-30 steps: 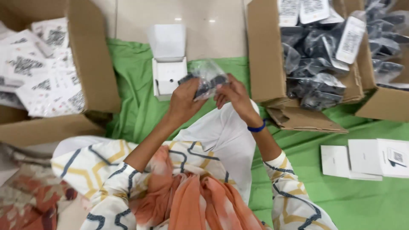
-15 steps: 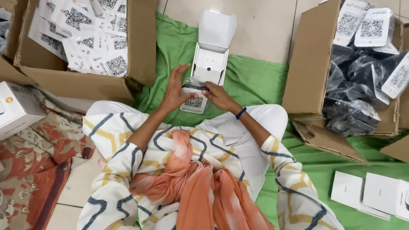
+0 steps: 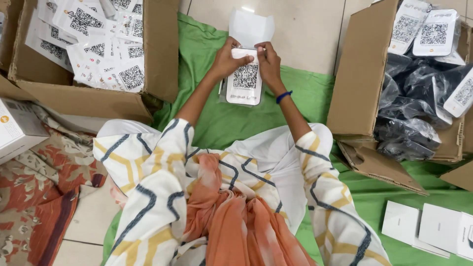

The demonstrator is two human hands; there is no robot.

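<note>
Both hands, left hand and right hand, pinch with closed fingers the white code-printed card into the small open white box on the green cloth; seating it flat seems the step, and pressing it level looks next.

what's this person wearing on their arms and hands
Both hands, left hand and right hand, are bare, no gloves. The forearms are uncovered. Loose white sleeves with yellow and dark navy line patterns cover the upper arms. A blue band circles the right wrist.

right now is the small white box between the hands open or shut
Open: the small white box has its lid flap raised behind it, while the left hand and right hand press its top edge.
</note>
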